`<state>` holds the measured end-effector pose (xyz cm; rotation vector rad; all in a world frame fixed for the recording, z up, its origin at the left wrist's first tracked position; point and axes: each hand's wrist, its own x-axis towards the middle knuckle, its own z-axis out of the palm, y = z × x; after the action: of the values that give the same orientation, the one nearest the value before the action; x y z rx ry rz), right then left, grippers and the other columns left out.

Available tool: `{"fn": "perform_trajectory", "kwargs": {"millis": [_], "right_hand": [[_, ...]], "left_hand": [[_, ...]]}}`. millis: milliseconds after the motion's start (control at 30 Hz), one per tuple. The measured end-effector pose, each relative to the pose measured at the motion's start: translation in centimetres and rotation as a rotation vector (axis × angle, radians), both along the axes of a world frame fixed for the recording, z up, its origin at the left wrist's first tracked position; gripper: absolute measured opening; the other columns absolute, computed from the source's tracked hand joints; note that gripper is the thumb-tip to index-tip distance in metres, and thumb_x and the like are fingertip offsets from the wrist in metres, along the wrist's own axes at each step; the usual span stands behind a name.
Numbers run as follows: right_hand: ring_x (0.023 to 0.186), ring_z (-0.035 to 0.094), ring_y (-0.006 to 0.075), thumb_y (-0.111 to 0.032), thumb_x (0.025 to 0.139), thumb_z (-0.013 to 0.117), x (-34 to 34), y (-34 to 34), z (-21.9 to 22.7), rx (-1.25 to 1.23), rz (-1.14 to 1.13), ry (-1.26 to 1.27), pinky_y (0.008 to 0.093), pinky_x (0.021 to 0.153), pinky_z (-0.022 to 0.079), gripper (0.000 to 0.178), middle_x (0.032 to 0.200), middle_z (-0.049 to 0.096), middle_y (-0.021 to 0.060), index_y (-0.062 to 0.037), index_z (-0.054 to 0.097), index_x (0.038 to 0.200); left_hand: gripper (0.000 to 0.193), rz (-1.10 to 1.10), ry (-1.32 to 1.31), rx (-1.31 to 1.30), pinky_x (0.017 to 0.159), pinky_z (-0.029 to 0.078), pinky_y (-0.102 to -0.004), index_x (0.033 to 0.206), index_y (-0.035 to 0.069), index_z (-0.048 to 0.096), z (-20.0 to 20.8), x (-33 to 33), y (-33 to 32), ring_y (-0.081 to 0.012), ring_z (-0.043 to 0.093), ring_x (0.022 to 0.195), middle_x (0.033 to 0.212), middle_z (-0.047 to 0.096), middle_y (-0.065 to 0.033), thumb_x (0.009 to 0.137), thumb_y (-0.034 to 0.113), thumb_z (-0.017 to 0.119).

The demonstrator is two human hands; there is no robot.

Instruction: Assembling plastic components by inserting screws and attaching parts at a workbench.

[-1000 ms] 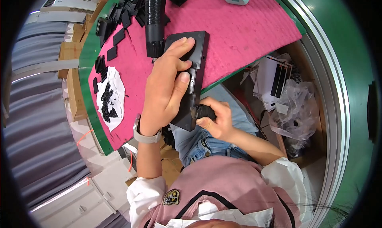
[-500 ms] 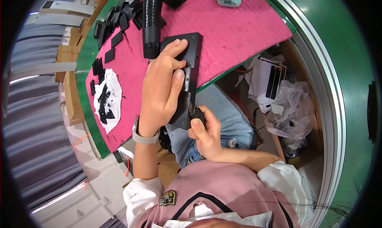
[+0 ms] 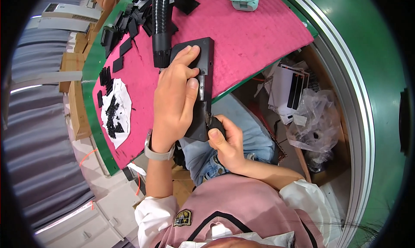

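A long black plastic case (image 3: 207,53), with a recess along one edge, slants from the pink mat toward my lap. My left hand (image 3: 170,101) lies across it, fingers over its upper face and thumb beside the recess, holding it down. My right hand (image 3: 231,146) is closed round a small black-handled tool (image 3: 216,124). The tool's narrow tip meets the right edge of the case's lower half; its exact shape is hard to make out.
A black cylindrical device (image 3: 161,36) reaches nearly to the case. Black plates (image 3: 125,23) lie piled at the far left, and black bits on white paper (image 3: 124,118) nearer. A turquoise fan (image 3: 245,5) stands at the back. Below the table's right edge is a clear plastic bag (image 3: 317,122).
The case and both hands keep nearly the same pose, with the tool still at the case's edge. The view has shifted slightly, and the case's upper end appears a little lower.
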<state>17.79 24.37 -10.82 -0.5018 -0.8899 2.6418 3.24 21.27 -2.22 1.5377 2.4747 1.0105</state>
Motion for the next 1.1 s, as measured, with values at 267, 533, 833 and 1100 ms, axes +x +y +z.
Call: {"fn": "perform_trajectory", "kwargs": {"millis": [267, 533, 833, 1100], "right_hand": [[0.062, 0.049, 0.0101, -0.027, 0.081, 0.071, -1.6, 4.7, -2.7, 0.591, 0.049, 0.209, 0.0253, 0.055, 0.039, 0.03, 0.068, 0.053, 0.004, 0.0001, 0.059, 0.086], [0.054, 0.056, 0.0266, -0.028, 0.075, 0.074, -4.0, 7.6, -3.7, 0.989, -0.066, 0.418, 0.032, 0.05, 0.041, 0.031, 0.064, 0.053, 0.01, -0.0017, 0.06, 0.084], [0.056, 0.057, 0.0269, -0.034, 0.078, 0.072, -3.9, 5.6, -4.6, 1.008, -0.159, 0.438, 0.0318, 0.05, 0.042, 0.036, 0.065, 0.055, 0.0098, -0.0012, 0.058, 0.085], [0.056, 0.039, 0.0044, -0.03, 0.087, 0.065, -1.3, 1.0, -2.6, 0.341, -0.066, 0.178, 0.0211, 0.051, 0.032, 0.031, 0.064, 0.047, -0.004, -0.0001, 0.057, 0.087]], "left_hand": [[0.014, -0.064, 0.021, 0.016, 0.096, 0.039, -0.0407, 0.1, -0.004, 0.051, 0.4, -0.3, 0.2, -0.0353, 0.046, 0.123, 0.128, 0.053, -0.0168, 0.09, 0.004, 0.045], [0.011, -0.095, -0.014, 0.035, 0.097, 0.038, -0.0408, 0.096, -0.004, 0.051, 0.3, -0.6, 0.2, -0.0362, 0.047, 0.122, 0.127, 0.053, -0.0187, 0.089, 0.003, 0.046], [0.011, -0.072, -0.025, 0.054, 0.097, 0.037, -0.0412, 0.095, -0.004, 0.052, 0.0, -0.4, 0.2, -0.0362, 0.047, 0.123, 0.127, 0.053, -0.019, 0.088, 0.003, 0.047], [0.013, -0.063, -0.011, 0.057, 0.092, 0.042, -0.0391, 0.098, -0.004, 0.051, -0.2, -0.2, 0.5, -0.0359, 0.047, 0.121, 0.128, 0.052, -0.0181, 0.09, 0.003, 0.045]]}}
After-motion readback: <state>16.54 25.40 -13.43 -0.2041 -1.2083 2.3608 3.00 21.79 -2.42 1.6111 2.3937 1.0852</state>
